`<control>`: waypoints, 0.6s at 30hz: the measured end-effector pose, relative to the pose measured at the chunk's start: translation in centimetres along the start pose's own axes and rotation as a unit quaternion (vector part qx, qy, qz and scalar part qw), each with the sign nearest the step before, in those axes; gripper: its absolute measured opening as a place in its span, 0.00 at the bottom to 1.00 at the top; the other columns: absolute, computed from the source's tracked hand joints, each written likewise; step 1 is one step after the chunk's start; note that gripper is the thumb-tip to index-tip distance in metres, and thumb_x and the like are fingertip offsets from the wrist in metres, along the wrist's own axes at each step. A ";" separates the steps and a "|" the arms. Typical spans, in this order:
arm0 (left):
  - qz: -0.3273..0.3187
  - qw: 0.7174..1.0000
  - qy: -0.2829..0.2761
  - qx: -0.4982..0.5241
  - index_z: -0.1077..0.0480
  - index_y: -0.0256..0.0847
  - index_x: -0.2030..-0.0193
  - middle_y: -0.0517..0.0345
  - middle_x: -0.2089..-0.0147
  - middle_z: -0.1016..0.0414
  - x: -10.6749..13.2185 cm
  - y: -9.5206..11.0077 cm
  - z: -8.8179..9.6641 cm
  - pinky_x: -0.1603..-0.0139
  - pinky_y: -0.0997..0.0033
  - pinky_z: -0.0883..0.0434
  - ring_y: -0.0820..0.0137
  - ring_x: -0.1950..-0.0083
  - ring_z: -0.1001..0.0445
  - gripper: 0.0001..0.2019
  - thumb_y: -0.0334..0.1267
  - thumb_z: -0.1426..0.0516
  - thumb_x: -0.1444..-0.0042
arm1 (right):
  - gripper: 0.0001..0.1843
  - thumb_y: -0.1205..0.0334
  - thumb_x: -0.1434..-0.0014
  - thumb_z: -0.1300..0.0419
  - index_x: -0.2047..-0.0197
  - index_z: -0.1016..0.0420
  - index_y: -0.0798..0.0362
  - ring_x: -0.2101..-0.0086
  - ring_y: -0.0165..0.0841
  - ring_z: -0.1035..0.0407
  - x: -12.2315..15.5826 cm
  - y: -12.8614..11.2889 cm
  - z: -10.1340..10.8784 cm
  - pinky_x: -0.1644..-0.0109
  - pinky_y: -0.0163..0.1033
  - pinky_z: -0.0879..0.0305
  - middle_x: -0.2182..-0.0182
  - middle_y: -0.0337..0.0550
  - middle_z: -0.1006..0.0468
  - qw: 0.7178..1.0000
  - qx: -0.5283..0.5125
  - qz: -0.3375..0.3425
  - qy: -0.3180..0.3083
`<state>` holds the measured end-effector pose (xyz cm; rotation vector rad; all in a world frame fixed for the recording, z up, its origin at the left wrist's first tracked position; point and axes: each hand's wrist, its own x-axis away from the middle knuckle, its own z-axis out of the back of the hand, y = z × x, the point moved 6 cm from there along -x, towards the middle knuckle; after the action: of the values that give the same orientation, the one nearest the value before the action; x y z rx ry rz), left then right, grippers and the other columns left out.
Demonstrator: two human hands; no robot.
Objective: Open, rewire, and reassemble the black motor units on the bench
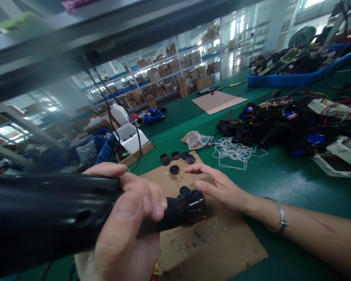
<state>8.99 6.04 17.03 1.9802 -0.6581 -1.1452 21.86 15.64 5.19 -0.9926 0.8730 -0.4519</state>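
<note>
My left hand is wrapped round a large black power screwdriver that fills the lower left. Its black nose rests on a small black round part on a brown cardboard sheet. My right hand lies flat on the cardboard just right of the tool's nose, fingers stretched toward the part, thumb beside the nose. A metal bracelet sits on that wrist. Several black round caps and another one lie further back on the cardboard, with small loose screws among them.
A clear bag of screws and a tangle of white cord lie on the green table. Black parts with coloured wires pile up at right, beside white trays. A blue bin and storage shelves stand behind.
</note>
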 end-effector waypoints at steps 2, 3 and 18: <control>0.003 1.000 -0.007 -0.006 0.33 0.42 0.61 0.68 0.81 0.37 0.4 -0.6 -0.4 0.79 0.76 0.33 0.78 0.83 0.40 0.11 0.33 0.38 0.50 | 0.18 0.58 0.39 0.44 0.46 0.33 0.51 0.48 0.38 0.34 0.1 1.0 -0.6 0.43 0.49 0.40 0.49 0.47 0.28 0.999 0.008 -0.030 -0.025; 0.005 1.000 -0.011 -0.007 0.33 0.42 0.60 0.68 0.80 0.36 0.6 -1.0 -0.5 0.78 0.76 0.33 0.79 0.82 0.39 0.11 0.33 0.38 0.50 | 0.18 0.59 0.39 0.43 0.47 0.32 0.52 0.49 0.38 0.33 0.2 1.4 -1.0 0.44 0.48 0.38 0.49 0.48 0.27 0.998 0.010 -0.040 -0.038; 0.013 0.992 -0.113 -0.062 0.35 0.42 0.61 0.66 0.75 0.35 1.8 -5.0 -1.9 0.79 0.75 0.33 0.77 0.80 0.34 0.08 0.31 0.41 0.46 | 0.07 0.66 0.40 0.42 0.67 0.22 0.54 0.54 0.34 0.29 0.8 3.2 -2.9 0.45 0.42 0.37 0.58 0.43 0.23 0.999 -0.025 -0.038 -0.007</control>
<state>11.83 8.33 12.75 1.7489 -0.7059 -1.3736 19.81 15.14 1.34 -1.0762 0.8401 -0.4898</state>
